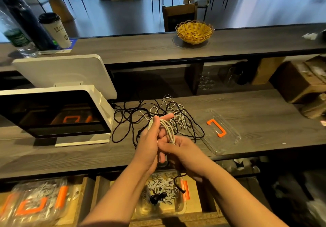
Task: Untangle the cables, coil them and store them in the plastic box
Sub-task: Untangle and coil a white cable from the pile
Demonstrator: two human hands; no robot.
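Both hands above desk [247,106]: left hand [150,138] and right hand [178,149] grip white coil [168,129], upright; box [159,207] directly below.

Both hands [150,143] [180,149] grip white cable coil [168,128] above tangle [158,113].

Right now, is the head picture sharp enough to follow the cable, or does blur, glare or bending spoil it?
Head view: the white cable and both hands are sharp; the edges smear, the counter bows, and the screen mirrors orange glare.
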